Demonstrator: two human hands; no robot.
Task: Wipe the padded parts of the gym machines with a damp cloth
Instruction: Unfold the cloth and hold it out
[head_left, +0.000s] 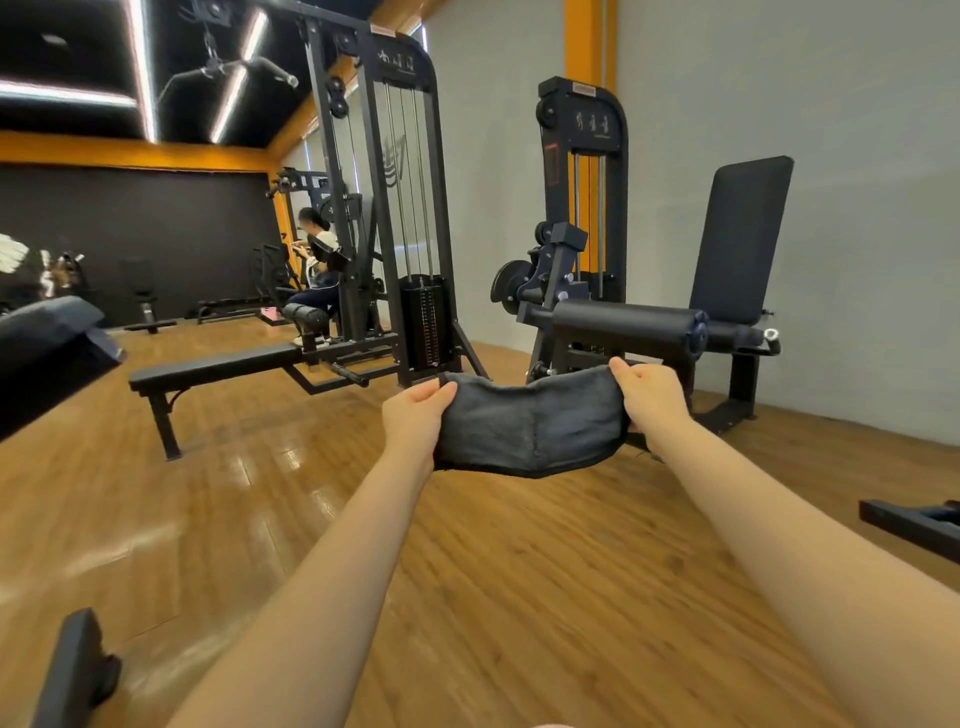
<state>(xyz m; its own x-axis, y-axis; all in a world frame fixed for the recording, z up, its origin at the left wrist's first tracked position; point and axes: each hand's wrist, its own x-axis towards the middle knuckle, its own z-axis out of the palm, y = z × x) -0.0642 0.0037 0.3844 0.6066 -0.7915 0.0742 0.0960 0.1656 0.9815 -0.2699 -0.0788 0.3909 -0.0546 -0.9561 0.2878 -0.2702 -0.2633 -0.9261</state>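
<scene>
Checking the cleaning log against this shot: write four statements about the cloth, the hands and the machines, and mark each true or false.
1. Both hands hold the dark grey cloth. True: the left hand grips one end, the right hand the other.
2. The cloth is pressed against the black cylindrical roller pad. False: it is held in the air in front of it.
3. The tall black padded backrest stands beside the grey wall. True.
4. The long black flat bench stands on carpet. False: it stands on glossy wooden flooring.
</scene>
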